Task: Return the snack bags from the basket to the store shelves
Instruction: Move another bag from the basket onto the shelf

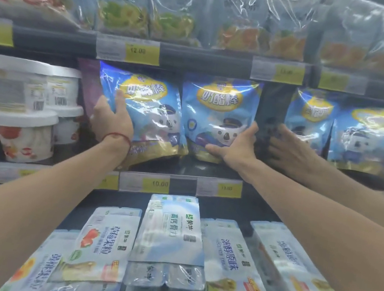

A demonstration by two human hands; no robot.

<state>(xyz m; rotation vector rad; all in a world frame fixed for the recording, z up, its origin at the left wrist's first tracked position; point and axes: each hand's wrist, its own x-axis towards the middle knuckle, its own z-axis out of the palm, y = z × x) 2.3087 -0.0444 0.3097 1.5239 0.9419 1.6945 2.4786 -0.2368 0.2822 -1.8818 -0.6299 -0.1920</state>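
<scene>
Fingers [121, 99] of my left hand [112, 120] spread flat against the left edge of 1 blue snack bag [145, 115], thumb tucked behind, gripping it upright on the middle shelf [182, 166]. My right hand [236, 144] is open, palm cupping the lower right corner of a second blue snack bag [215, 119] beside it. A mirrored divider [272, 113] reflects that hand. Both bags touch, standing above the yellow price tags [158, 183].

Shop, stocked shelves [182, 166], yellow price tags [159, 183] (10.00, 12.00), packaged snack bags [218, 114]
</scene>
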